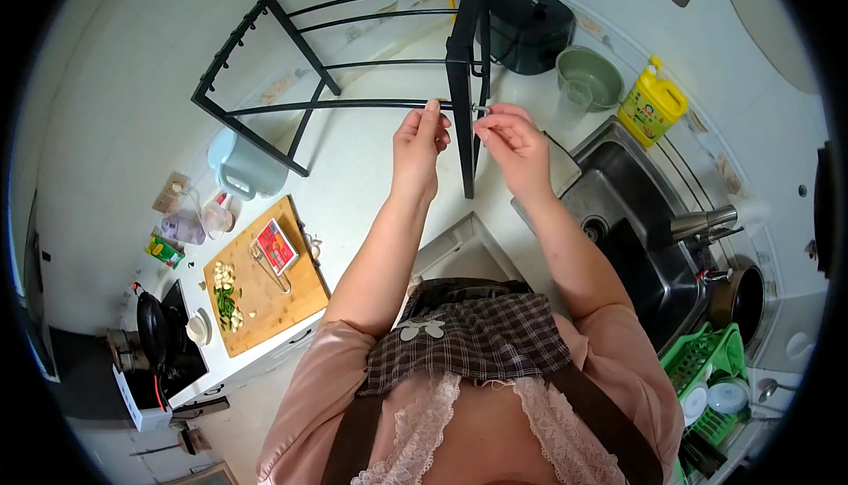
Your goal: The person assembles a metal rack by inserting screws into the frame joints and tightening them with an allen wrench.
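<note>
A black metal rack frame stands on the white counter, with long thin bars running to its left end frame. My left hand is closed on the lowest front bar, just left of the right upright. On the other side of that upright, my right hand pinches a small shiny metal piece at the bar's end. The piece is mostly hidden by my fingers, and its exact shape is too small to tell.
A wooden board with chopped food and a red packet lies left. A light blue jug stands behind it. On the right are a sink, a green basin, a yellow bottle and a green dish rack.
</note>
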### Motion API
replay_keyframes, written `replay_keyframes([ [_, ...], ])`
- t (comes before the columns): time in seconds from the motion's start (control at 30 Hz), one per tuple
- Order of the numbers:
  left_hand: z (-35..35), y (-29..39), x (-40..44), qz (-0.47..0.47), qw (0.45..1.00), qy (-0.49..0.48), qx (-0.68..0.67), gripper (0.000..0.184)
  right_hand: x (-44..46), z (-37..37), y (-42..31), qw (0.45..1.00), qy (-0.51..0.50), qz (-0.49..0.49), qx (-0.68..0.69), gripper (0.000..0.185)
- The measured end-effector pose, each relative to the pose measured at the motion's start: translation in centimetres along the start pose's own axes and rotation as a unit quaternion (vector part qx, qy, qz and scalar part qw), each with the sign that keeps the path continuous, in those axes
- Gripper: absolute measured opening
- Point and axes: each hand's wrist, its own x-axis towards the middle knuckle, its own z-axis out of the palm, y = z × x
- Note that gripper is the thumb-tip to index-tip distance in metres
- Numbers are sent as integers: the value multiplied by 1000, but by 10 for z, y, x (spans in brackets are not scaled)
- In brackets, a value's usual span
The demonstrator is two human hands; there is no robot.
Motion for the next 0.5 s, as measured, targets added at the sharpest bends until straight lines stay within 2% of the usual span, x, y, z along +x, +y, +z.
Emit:
replay_keyframes([
  [0.03, 0, 0, 1, 1, 1000, -2, 0, 23, 3, -1, 2, 1000, 1, -2, 0, 8],
  [0.1, -2, -2, 1, -2, 1000, -6, -5, 23, 8, -3, 4, 995, 41, 81, 32, 7],
  [0.13, -2, -2, 1, -1, 1000, -5, -6, 23, 12, -6, 6, 995, 39, 81, 31, 7],
  [0.2, -1, -2, 1, -5, 1000, -2, -4, 23, 24, -9, 6, 983, 16, -75, -167, 10],
  [0.23, -1, -1, 0, -4, 1000, 0, -4, 23, 28, -9, 3, 983, 15, -74, -166, 10],
  [0.3, -2, -2, 1, -4, 1000, -6, 11, 21, 36, -10, -6, 958, 40, -82, -273, 13],
  [0.33, -2, -2, 1, -3, 1000, -7, 11, 21, 36, -9, -4, 958, 40, -82, -273, 13],
  [0.4, -3, -3, 2, 1, 1000, -12, 13, 21, 35, -6, -2, 992, 32, 0, -122, 15],
  [0.43, -3, -3, 2, 2, 1000, -12, 13, 21, 34, -4, -6, 992, 32, 0, -122, 15],
  [0.5, -2, -3, 1, 9, 1000, -9, 8, 23, 30, 1, -18, 998, 59, 13, -24, 15],
])
